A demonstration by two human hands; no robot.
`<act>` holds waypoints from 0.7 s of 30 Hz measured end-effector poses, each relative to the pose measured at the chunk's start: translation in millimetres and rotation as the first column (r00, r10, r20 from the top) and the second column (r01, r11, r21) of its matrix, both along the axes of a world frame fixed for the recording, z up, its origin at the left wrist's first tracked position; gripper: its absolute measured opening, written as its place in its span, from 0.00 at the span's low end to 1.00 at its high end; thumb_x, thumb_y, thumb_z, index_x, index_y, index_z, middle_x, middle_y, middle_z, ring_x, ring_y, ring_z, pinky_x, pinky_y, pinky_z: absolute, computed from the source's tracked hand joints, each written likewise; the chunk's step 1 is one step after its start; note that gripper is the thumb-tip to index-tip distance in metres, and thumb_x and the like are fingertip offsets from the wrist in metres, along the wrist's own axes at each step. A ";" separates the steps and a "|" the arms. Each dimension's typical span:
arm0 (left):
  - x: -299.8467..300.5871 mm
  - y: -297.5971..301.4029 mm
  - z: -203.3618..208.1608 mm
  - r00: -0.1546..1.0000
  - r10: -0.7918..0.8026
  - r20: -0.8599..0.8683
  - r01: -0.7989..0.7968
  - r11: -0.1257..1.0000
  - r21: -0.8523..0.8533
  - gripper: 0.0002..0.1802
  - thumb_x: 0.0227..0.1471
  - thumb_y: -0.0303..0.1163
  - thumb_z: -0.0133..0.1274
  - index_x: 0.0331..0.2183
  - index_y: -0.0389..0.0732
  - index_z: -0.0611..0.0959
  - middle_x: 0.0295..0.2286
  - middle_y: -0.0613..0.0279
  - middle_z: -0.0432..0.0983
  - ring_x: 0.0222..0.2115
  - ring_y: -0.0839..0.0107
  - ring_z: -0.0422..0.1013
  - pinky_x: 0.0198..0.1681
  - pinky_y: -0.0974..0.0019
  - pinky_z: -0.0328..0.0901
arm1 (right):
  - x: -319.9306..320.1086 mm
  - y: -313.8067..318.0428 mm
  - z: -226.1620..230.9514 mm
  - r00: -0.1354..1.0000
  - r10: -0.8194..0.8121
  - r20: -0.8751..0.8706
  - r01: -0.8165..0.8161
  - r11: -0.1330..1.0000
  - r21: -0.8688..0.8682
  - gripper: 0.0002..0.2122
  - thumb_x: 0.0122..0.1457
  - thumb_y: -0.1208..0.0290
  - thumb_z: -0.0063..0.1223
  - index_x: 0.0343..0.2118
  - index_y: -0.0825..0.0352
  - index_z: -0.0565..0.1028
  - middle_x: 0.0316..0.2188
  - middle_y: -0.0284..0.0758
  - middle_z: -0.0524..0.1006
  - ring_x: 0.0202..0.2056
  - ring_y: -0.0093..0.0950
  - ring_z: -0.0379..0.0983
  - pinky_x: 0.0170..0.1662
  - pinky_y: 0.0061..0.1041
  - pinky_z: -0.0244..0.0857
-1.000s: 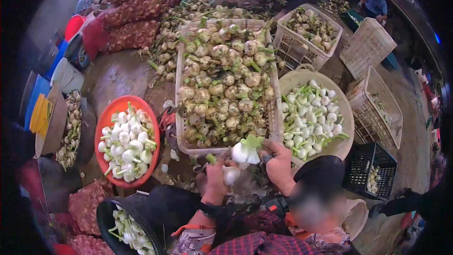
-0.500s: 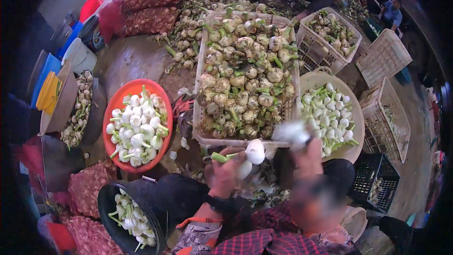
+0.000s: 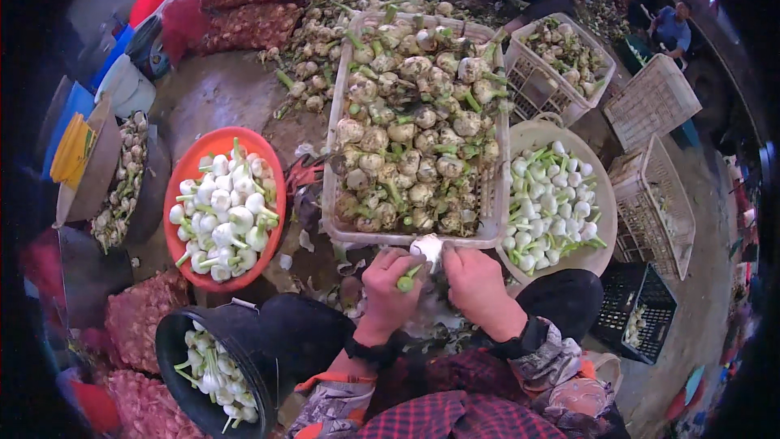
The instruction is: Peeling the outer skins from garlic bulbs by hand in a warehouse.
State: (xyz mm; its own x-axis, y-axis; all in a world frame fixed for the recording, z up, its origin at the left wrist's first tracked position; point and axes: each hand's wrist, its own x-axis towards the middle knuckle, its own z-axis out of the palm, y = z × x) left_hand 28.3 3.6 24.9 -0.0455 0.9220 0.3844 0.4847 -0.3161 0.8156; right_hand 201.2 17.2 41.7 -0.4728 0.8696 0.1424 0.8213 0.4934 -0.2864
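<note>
A peeled white garlic bulb (image 3: 426, 251) sits between both hands at the near edge of the pale plastic crate (image 3: 405, 238). My left hand (image 3: 390, 286) is closed around it, and a cut green stem (image 3: 410, 276) pokes out between the fingers. From the other side, my right hand (image 3: 481, 284) presses its curled fingers and thumb against the bulb; its palm is hidden. Soil-stained garlic bulbs (image 3: 406, 142) with short green stems fill the crate. Loose skins (image 3: 443, 309) lie below the hands.
Clean white garlic fills a red basin (image 3: 171, 232) at left and a beige round basin (image 3: 608, 223) at right. A tilted black bucket (image 3: 166, 340) near my left knee holds more. Mesh sacks (image 3: 146, 317), pale crates (image 3: 654, 102) and a black crate (image 3: 656, 309) stand around. Other people work at the back.
My right hand has come left from beside the crate, where a blurred white thing was at its fingers, to the bulb. The view has shifted slightly.
</note>
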 end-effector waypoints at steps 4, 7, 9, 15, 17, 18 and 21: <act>-0.7 3.2 -3.5 0.999 -0.051 -0.008 0.051 0.999 -0.010 0.08 0.40 0.22 0.64 0.29 0.37 0.84 0.27 0.57 0.78 0.30 0.61 0.75 0.34 0.63 0.69 | 1.6 11.9 -7.9 0.993 -0.090 0.082 0.097 0.992 -0.084 0.12 0.42 0.74 0.56 0.33 0.67 0.71 0.27 0.40 0.74 0.29 0.40 0.75 0.32 0.37 0.69; -8.1 0.7 -9.7 0.960 -0.035 0.279 0.072 0.989 -0.126 0.07 0.43 0.22 0.63 0.29 0.38 0.83 0.28 0.59 0.78 0.30 0.64 0.75 0.34 0.63 0.70 | 13.9 27.6 -26.0 0.959 -0.282 0.033 0.283 0.941 -0.186 0.10 0.44 0.75 0.55 0.32 0.67 0.71 0.28 0.43 0.76 0.32 0.43 0.75 0.33 0.40 0.69; -13.8 -4.3 -20.5 0.808 0.066 0.586 0.087 0.970 -0.229 0.06 0.48 0.23 0.61 0.32 0.38 0.82 0.30 0.61 0.78 0.32 0.68 0.75 0.37 0.64 0.71 | 31.4 29.8 -41.4 0.907 -0.422 0.005 0.411 0.880 -0.239 0.09 0.45 0.76 0.54 0.31 0.68 0.72 0.28 0.45 0.77 0.33 0.45 0.75 0.34 0.43 0.68; -16.6 1.7 -21.6 0.010 0.425 0.905 0.318 0.857 -0.406 0.13 0.59 0.29 0.52 0.46 0.39 0.78 0.39 0.60 0.78 0.40 0.67 0.76 0.44 0.62 0.73 | 42.6 -22.6 -56.2 0.898 0.220 0.381 0.136 0.685 -0.716 0.12 0.46 0.72 0.55 0.36 0.64 0.77 0.31 0.44 0.80 0.37 0.46 0.77 0.40 0.42 0.71; -24.3 -1.8 -23.5 -0.012 0.448 0.894 0.373 0.832 -0.412 0.13 0.60 0.31 0.50 0.46 0.38 0.77 0.41 0.58 0.77 0.41 0.65 0.75 0.45 0.62 0.72 | 41.8 -18.2 -35.9 0.967 0.112 0.230 0.082 0.718 -0.691 0.17 0.47 0.74 0.56 0.44 0.63 0.77 0.37 0.45 0.79 0.41 0.44 0.77 0.44 0.39 0.70; -21.4 -0.2 -24.3 -0.024 0.455 0.890 0.418 0.813 -0.405 0.13 0.61 0.32 0.49 0.46 0.38 0.77 0.42 0.58 0.77 0.42 0.65 0.75 0.46 0.61 0.72 | 41.4 -10.1 -21.2 0.995 -0.102 0.004 0.079 0.752 -0.654 0.19 0.49 0.74 0.56 0.47 0.63 0.75 0.38 0.45 0.79 0.42 0.41 0.76 0.46 0.37 0.70; -14.8 3.0 -32.2 -0.078 0.456 0.887 0.509 0.783 -0.358 0.14 0.61 0.32 0.48 0.46 0.37 0.77 0.42 0.57 0.77 0.43 0.64 0.75 0.46 0.61 0.72 | 26.5 17.6 12.7 0.666 -0.373 -0.646 -0.083 0.823 -0.561 0.21 0.54 0.75 0.58 0.53 0.66 0.72 0.39 0.42 0.78 0.43 0.33 0.76 0.48 0.31 0.68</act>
State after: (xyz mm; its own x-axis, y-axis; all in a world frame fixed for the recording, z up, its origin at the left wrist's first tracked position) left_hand 13.5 6.6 -7.3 0.1432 0.8639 -0.4830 -0.8977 0.3189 0.3042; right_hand 227.7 34.8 54.4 -0.2819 0.9532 -0.1091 0.2940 -0.0224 -0.9555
